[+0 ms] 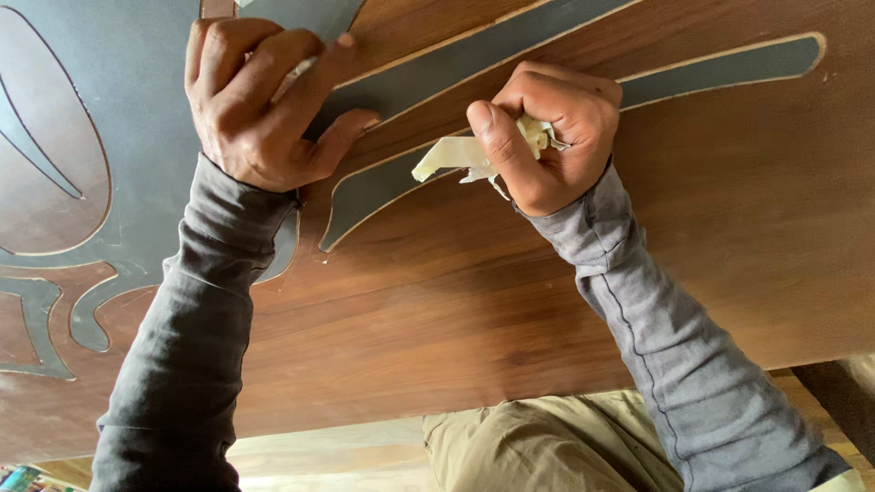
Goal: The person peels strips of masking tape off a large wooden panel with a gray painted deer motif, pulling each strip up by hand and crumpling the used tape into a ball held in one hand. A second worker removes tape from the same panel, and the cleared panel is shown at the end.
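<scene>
Brown wood-grain panel point(510, 301) with dark grey inlaid shapes fills the view. A long grey inlay strip point(383, 187) runs from lower left to upper right, passing between both hands. The left hand point(260, 100) curls shut, pinching a pale tape end point(301, 68) at the strip's edge. The right hand point(547, 132), on the strip, clenches a wad of peeled tape point(456, 155).

Woodworking or furniture workshop, by the look of it. Large brown wood-veneer panel point(510, 301) filling most of the frame, cut with curving dark grey inlay shapes point(118, 109) edged in pale lines. Crumpled strip of masking tape point(456, 157) at centre, over one inlay. Bare plywood or timber surface point(319, 456) showing below the panel at bottom centre.
</scene>
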